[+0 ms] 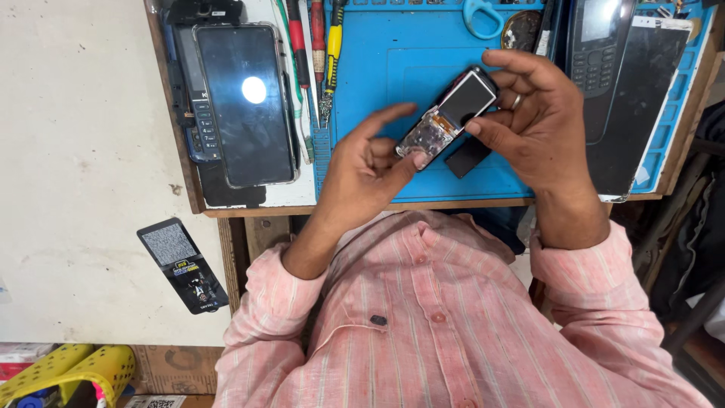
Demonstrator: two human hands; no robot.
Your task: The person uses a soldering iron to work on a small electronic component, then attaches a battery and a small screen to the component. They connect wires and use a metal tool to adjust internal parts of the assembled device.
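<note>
Both hands, left (368,168) and right (538,121), grip an opened keypad phone (448,115).

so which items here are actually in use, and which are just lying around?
In use: left hand, right hand, opened small phone, blue mat.

Lying around: smartphone, screwdrivers, keypad phone, loose screen panel, black packet.

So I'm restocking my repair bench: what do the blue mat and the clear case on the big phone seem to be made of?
The blue mat looks like soft matte silicone or rubber: moulded trays and ridges, no glare. The clear case around the big phone looks like glossy see-through flexible plastic, its rim catching light, though how stiff it is can't be judged.
</note>
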